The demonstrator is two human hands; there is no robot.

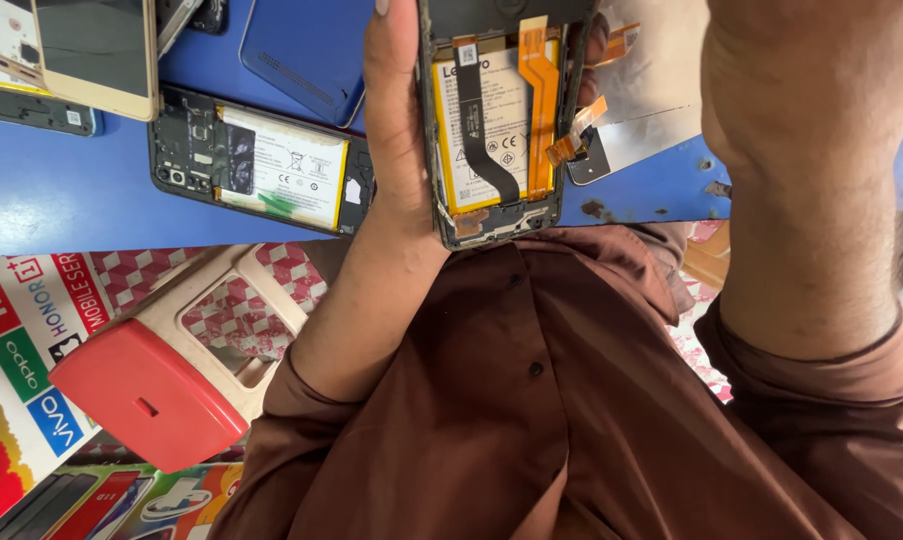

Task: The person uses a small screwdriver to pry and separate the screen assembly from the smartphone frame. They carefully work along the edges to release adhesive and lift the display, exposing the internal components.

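Left hand [397, 130] grips opened phone [494, 120] by its edge, fingertips wrapping the far side; phone top cut off by frame. Right hand [772, 90] mostly out of frame, grip unreadable. Behind on blue table [62, 190]: second opened phone [262, 160], screen panel [637, 120] partly hidden.

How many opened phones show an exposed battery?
2: the held phone in the left hand; the open phone on the blue table beside it. A covered phone under the gold phone may be a third.
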